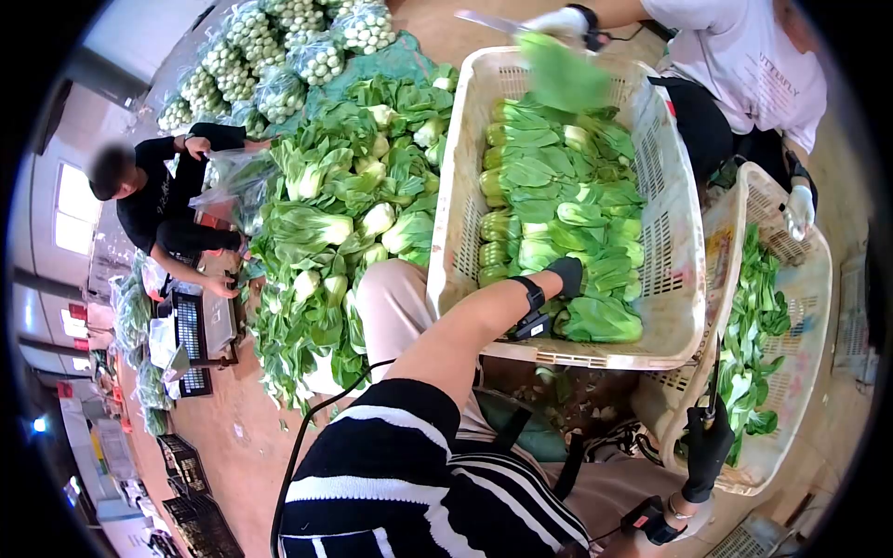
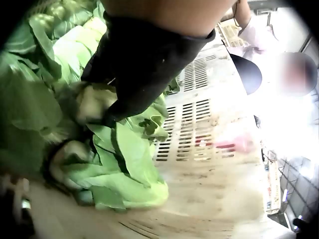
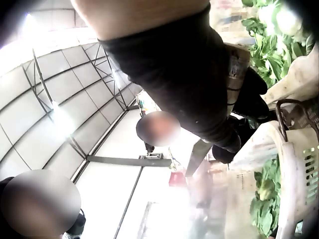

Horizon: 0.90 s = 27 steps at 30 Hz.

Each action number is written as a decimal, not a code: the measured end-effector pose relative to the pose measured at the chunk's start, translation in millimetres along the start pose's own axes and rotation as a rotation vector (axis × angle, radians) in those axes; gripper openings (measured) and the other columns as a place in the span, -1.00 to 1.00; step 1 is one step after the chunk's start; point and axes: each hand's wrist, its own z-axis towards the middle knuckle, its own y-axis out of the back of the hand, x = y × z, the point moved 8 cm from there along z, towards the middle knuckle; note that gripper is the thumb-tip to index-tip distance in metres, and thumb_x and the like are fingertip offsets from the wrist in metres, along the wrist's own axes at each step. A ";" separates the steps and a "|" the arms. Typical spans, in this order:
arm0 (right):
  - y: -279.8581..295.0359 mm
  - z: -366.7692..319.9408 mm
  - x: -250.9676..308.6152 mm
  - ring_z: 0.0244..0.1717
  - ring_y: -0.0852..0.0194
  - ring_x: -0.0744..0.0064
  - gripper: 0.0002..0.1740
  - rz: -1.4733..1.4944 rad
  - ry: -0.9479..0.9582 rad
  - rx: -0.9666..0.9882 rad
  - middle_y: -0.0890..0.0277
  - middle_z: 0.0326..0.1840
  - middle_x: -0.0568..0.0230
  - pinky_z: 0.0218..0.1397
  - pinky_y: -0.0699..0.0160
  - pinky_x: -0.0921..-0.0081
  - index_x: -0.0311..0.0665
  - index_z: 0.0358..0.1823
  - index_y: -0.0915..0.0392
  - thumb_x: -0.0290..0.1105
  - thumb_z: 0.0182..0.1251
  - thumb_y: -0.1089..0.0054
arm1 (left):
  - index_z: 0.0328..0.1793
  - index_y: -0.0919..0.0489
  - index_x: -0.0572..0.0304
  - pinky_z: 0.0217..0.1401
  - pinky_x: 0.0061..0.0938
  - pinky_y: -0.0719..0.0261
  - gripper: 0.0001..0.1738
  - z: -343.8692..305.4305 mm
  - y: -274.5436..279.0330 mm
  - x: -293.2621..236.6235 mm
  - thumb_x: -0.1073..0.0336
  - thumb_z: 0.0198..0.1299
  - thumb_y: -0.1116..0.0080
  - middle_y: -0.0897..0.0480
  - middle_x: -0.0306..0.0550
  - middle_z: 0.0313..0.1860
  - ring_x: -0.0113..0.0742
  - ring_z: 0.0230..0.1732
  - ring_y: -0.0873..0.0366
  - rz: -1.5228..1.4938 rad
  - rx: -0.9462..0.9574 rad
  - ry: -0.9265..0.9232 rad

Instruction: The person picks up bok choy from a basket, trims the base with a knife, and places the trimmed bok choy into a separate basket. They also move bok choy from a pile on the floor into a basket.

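While greens lie in a pale crate, brown floor, panelled roof.

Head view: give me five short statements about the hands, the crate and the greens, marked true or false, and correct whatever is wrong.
1. The right hand holds a knife. True.
2. The left hand is at the packed greens in the middle crate. True.
3. The left hand has no glove on. False: it is gloved in black.
4. A loose heap of greens lies beside the middle crate. True.
5. The person in black is at the picture's right edge. False: the person in black is on the left.
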 end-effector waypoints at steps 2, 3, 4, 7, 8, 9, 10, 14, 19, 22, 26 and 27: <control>-4.3 -1.7 5.9 -0.73 -0.18 0.67 -0.56 0.019 -0.009 0.026 -0.40 -0.63 0.25 -0.66 -0.23 0.58 -0.29 0.08 -0.42 -0.48 0.10 -0.20 | -0.46 -0.58 0.38 -0.14 -0.24 -0.54 -0.45 -2.6 5.4 2.9 -0.03 -0.39 -0.38 -0.59 0.25 -0.35 0.04 -0.19 -0.57 -0.028 -0.014 -0.025; -8.0 -1.6 7.4 -0.73 -0.20 0.67 -0.54 0.040 -0.026 0.053 -0.40 -0.64 0.24 -0.66 -0.24 0.59 -0.28 0.09 -0.42 -0.47 0.10 -0.21 | -0.42 -0.59 0.37 -0.13 -0.24 -0.53 -0.43 -3.1 8.5 3.4 -0.04 -0.39 -0.39 -0.60 0.25 -0.31 0.01 -0.17 -0.57 -0.053 -0.022 -0.051; -11.3 -0.3 5.5 -0.75 -0.21 0.65 -0.53 0.044 -0.010 0.047 -0.37 -0.67 0.25 -0.67 -0.24 0.60 -0.27 0.10 -0.41 -0.46 0.10 -0.22 | -0.42 -0.59 0.37 -0.13 -0.24 -0.53 -0.43 -1.7 12.0 3.6 -0.04 -0.39 -0.39 -0.60 0.25 -0.31 0.01 -0.17 -0.57 -0.056 -0.034 -0.051; -12.1 -0.3 12.2 -0.76 -0.22 0.64 -0.54 -0.072 0.059 0.051 -0.34 -0.69 0.28 -0.68 -0.24 0.58 -0.27 0.09 -0.41 -0.46 0.10 -0.22 | -0.24 -0.65 0.20 -0.17 -0.29 -0.55 -0.44 -3.5 -1.1 -3.4 -0.05 -0.34 -0.38 -0.63 0.09 -0.33 -0.07 -0.24 -0.59 0.055 0.197 -0.074; -13.0 0.2 8.3 -0.78 -0.23 0.61 -0.54 -0.007 0.033 0.055 -0.35 -0.71 0.27 -0.70 -0.24 0.57 -0.30 0.09 -0.41 -0.46 0.11 -0.21 | -0.22 -0.65 0.16 -0.17 -0.27 -0.54 -0.42 -11.0 7.1 -8.4 -0.08 -0.34 -0.38 -0.63 0.04 -0.30 -0.09 -0.23 -0.59 0.152 0.158 -0.049; -13.4 1.3 3.5 -0.78 -0.23 0.61 -0.54 -0.007 0.039 0.059 -0.35 -0.71 0.27 -0.70 -0.24 0.57 -0.30 0.09 -0.41 -0.46 0.11 -0.21 | -0.19 -0.65 0.13 -0.16 -0.26 -0.53 -0.40 -20.3 16.6 -15.1 -0.11 -0.34 -0.38 -0.63 0.00 -0.27 -0.12 -0.21 -0.58 0.248 0.120 -0.023; -12.2 3.4 -2.9 -0.79 -0.25 0.61 -0.54 -0.006 0.041 0.052 -0.36 -0.71 0.25 -0.70 -0.25 0.57 -0.32 0.09 -0.41 -0.46 0.11 -0.20 | -0.19 -0.66 0.09 -0.18 -0.23 -0.52 -0.42 -29.7 30.1 -23.4 -0.11 -0.35 -0.39 -0.63 -0.06 -0.21 -0.12 -0.18 -0.57 0.297 0.025 0.009; -7.8 8.0 -2.9 -0.78 -0.32 0.59 -0.54 0.016 0.025 0.036 -0.38 -0.71 0.23 -0.70 -0.30 0.59 -0.37 0.09 -0.39 -0.45 0.11 -0.19 | -0.19 -0.61 0.25 -0.16 -0.25 -0.53 -0.37 -30.6 25.0 -36.1 -0.11 -0.30 -0.38 -0.61 0.01 -0.19 -0.08 -0.19 -0.58 0.164 0.259 -0.110; -5.4 10.3 -8.3 -0.78 -0.32 0.58 -0.55 0.057 0.016 0.024 -0.41 -0.66 0.25 -0.70 -0.31 0.59 -0.38 0.07 -0.38 -0.44 0.12 -0.19 | -0.09 -0.54 0.30 -0.17 -0.24 -0.52 -0.21 -20.2 81.3 -57.0 -0.07 -0.49 -0.43 -0.59 0.12 -0.24 0.05 -0.22 -0.56 0.076 -0.154 -0.258; -5.4 6.9 22.8 -0.76 -0.32 0.57 -0.62 0.086 0.104 -0.007 -0.48 -0.45 0.22 -0.71 -0.31 0.58 -0.38 -0.01 -0.39 -0.45 0.14 -0.19 | -0.30 -0.49 0.25 -0.26 -0.16 -0.50 -0.35 -77.9 159.2 -108.3 0.07 -0.60 -0.46 -0.56 0.11 -0.36 0.08 -0.31 -0.54 0.048 -0.479 -0.299; -5.8 -2.3 91.2 -0.15 -0.41 0.42 -0.45 0.619 0.250 -0.117 -0.44 0.00 0.21 -0.21 -0.49 0.52 -0.38 0.13 -0.34 -0.59 0.02 -0.19 | 0.30 -0.17 0.27 0.17 -0.20 -0.31 -0.01 -177.0 199.1 -198.7 0.29 -0.39 -0.37 -0.37 0.27 0.07 0.22 0.05 -0.35 -0.186 -0.685 -0.761; -2.7 -7.1 103.9 0.08 -0.30 0.34 -0.34 0.468 0.311 -0.130 -0.35 0.14 0.16 0.08 -0.38 0.44 -0.39 0.22 -0.23 -0.58 0.01 -0.19 | 0.32 -0.14 0.24 0.17 -0.23 -0.31 -0.01 -204.0 209.8 -218.8 0.32 -0.35 -0.38 -0.37 0.23 0.11 0.12 0.12 -0.34 -0.322 -0.533 -0.767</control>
